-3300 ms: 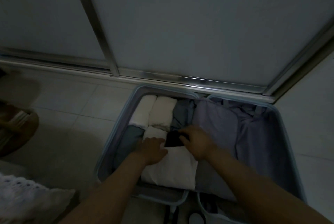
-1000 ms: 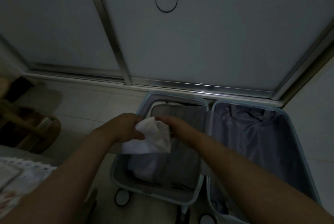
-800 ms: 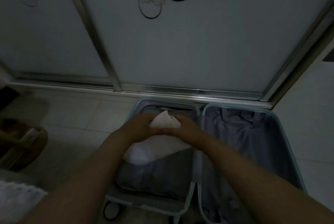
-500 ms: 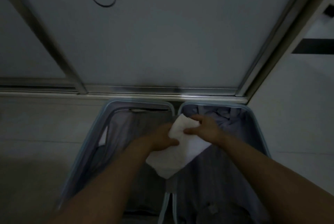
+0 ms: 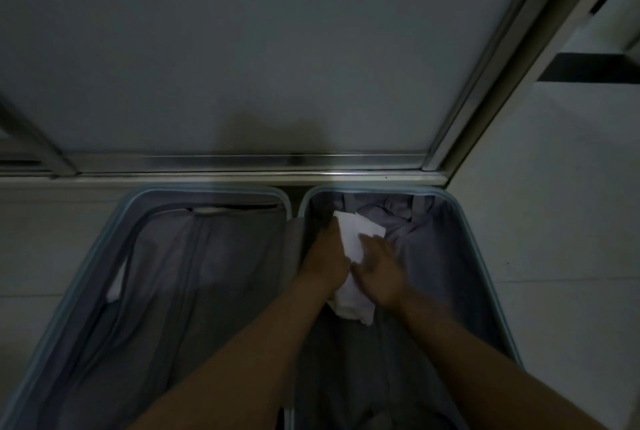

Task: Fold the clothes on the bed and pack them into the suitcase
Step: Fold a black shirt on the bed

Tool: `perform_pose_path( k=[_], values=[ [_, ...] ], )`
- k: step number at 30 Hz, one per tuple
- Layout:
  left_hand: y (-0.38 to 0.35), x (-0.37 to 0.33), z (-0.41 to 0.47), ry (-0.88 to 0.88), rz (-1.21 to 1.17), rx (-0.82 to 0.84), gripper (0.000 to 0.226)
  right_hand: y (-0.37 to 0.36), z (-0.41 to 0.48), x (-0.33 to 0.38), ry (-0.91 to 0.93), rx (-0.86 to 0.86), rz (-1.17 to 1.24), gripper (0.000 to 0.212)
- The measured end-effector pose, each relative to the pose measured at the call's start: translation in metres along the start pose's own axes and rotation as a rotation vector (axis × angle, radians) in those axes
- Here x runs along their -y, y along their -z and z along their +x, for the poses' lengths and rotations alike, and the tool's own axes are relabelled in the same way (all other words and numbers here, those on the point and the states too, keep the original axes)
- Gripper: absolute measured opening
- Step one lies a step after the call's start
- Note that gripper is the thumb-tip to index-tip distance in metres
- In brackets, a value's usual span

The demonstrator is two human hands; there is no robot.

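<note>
One white garment (image 5: 353, 239), long axis along suitcase (image 5: 436, 284) length

- Left hand (image 5: 325, 258) reaches forward, knuckles up, against a white cloth (image 5: 358, 230); its grip is too blurred to tell.
- Right hand (image 5: 377, 272) lies flat on the cloth, fingers spread.
- Both bare forearms stretch forward, converging.
</note>
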State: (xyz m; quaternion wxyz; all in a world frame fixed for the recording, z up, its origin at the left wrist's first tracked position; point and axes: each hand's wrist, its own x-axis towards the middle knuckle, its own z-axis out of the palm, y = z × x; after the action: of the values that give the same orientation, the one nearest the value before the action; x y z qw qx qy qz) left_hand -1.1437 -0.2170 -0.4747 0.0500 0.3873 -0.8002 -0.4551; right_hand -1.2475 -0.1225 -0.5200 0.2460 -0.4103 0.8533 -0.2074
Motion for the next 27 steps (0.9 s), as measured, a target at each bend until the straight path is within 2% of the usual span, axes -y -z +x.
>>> perform_pose_path(
  k=[2,4,5,7,10,13,15,17,19,23,25,27],
  values=[
    [0.000,0.005,-0.001,-0.141,0.366,0.006,0.070,-0.017,-0.010,-0.010,-0.047,-0.046,0.000,0.071],
    [0.003,0.012,-0.001,-0.267,0.701,0.007,0.059,-0.026,-0.016,-0.007,-0.125,-0.117,0.060,0.077],
    [0.004,0.016,-0.001,-0.305,0.792,0.020,0.053,-0.027,-0.017,-0.004,-0.156,-0.132,0.137,0.079],
    [0.004,0.023,-0.004,-0.303,0.848,0.033,0.050,-0.029,-0.014,-0.001,-0.158,-0.141,0.224,0.078],
    [0.010,0.033,-0.008,-0.244,0.963,0.041,0.057,-0.025,-0.007,0.007,-0.007,-0.157,0.205,0.072],
    [0.017,0.039,-0.009,-0.296,1.159,0.011,0.061,-0.026,0.004,0.018,0.098,-0.116,0.204,0.069],
    [0.019,0.041,-0.009,-0.308,1.191,0.028,0.066,-0.029,0.013,0.022,0.037,-0.105,0.245,0.066],
    [0.019,0.039,-0.006,-0.284,1.168,0.052,0.073,-0.030,0.021,0.027,-0.077,-0.143,0.361,0.059],
    [0.017,0.038,-0.002,-0.265,1.138,0.085,0.079,-0.027,0.031,0.027,-0.111,-0.187,0.410,0.055],
    [0.010,0.039,0.012,-0.192,1.207,0.146,0.079,-0.027,0.023,0.025,-0.008,-0.173,0.209,0.056],
    [0.010,0.033,0.023,-0.164,1.253,0.181,0.085,-0.030,0.007,0.023,0.155,-0.191,-0.083,0.065],
    [0.013,0.027,0.031,-0.181,1.290,0.214,0.088,-0.033,-0.008,0.019,0.299,-0.062,-0.269,0.077]
  ],
)
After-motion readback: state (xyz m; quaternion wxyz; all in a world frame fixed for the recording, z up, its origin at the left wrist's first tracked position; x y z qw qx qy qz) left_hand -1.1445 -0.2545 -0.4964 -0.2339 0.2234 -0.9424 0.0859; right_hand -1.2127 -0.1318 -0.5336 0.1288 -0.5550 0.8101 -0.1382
